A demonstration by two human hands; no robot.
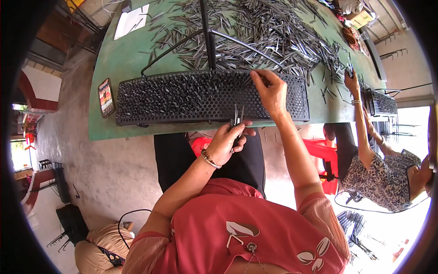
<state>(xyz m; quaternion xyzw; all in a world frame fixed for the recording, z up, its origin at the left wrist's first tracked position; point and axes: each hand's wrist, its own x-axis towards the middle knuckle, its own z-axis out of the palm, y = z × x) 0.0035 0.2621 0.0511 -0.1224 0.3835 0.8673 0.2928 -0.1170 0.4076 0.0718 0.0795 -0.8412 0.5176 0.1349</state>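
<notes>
A long black perforated rack (pixel 294 98) lies along the near edge of the green table. Dark thin pieces (pixel 155 98) stand packed in the holes of its left part, while bare holes show at its right end. My left hand (pixel 224 142), just in front of the rack, is closed around a small bundle of thin metal strips (pixel 237 115) whose ends point up. Over the rack's right half, my right hand (pixel 273 93) has its thumb and fingertips together near the far rim; what they pinch is too small to make out.
A large heap of loose strips (pixel 273 41) covers the table (pixel 132 55) behind the rack. A phone (pixel 106 97) lies left of the rack, and white paper (pixel 131 22) farther back. At right, another person (pixel 378 176) works by a second rack (pixel 383 102).
</notes>
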